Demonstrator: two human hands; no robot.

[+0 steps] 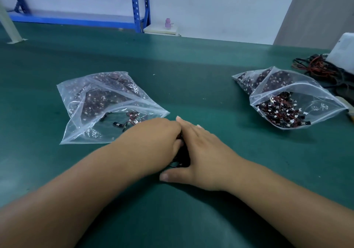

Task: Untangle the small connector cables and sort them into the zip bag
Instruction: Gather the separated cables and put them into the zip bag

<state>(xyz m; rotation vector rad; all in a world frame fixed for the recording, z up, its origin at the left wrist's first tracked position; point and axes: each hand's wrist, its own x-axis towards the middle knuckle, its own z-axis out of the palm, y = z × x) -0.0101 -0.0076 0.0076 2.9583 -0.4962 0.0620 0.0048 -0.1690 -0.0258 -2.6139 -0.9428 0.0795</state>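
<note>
left hand (159, 134) sits knuckles-up with its fingers curled down onto a dark clump of connector cables (182, 156), so i'd say it's gripping that clump. right hand (203, 152) lies flat against the other side, fingers straight, thumb splayed out on the green mat (191, 65), more cupping or pressing than grabbing. the clump is sandwiched between the two hands on the mat and mostly hidden, so i can't say how knotted it is.

progress-wise, i reckon this is somewhere in the middle. the left zip bag (76, 94), just beyond the left hand, has smaller packed bags inside plus only a few loose cables (132, 119) near its mouth. the right zip bag (287, 86), well apart to the right, gapes open with a decent pile of cables (277, 111) in it. can't tell which bag is source and which is destination, honestly. the clump in hand is clearly not bagged yet.

the surface is a dark green mat over a long bench, faintly glossy. at the far right edge there's a tangle of thicker red and black wires (316, 65) beside a white box (342, 50). behind the bench: blue metal shelving (138, 4), a pale wall, and a small pink bottle (168, 23) on a low white ledge.
</note>
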